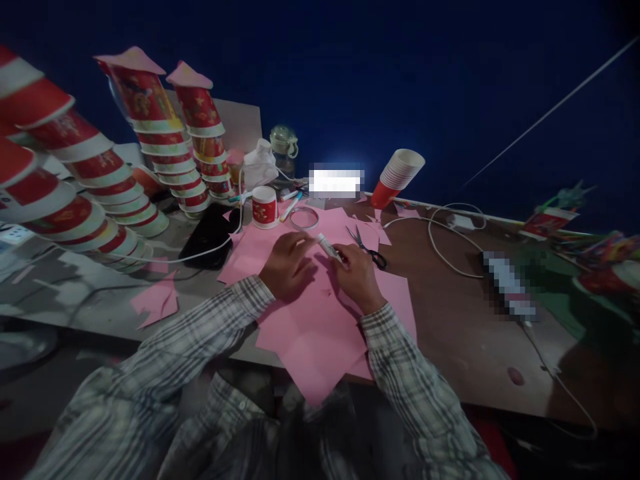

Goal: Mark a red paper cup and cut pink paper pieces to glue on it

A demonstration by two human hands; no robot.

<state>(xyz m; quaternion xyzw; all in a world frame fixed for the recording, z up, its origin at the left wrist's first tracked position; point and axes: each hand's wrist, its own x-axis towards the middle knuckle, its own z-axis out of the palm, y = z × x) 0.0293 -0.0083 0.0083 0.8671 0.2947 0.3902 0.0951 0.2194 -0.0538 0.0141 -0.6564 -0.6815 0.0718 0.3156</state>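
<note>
My right hand (356, 275) is closed around a small white tube (329, 247) with printing on its side. It looks like a glue tube, but its exact kind is unclear. My left hand (290, 263) is just left of the tube's upper end, fingers apart and slightly bent, with nothing visible in them. Under both hands lie overlapping pink paper sheets (325, 340). Dark-handled scissors (369, 249) rest beyond my right hand, blades apart. A roll of clear tape (304, 219) and a red and white paper cup (265, 207) are beyond my left hand.
Tall stacks of red paper cups (167, 143) lean at the left, two with pink cone tops. A black phone-like slab (210, 237) lies under a white cable. Nested cups (397, 179) stand at the back. A power strip (507, 283) with cables is at the right.
</note>
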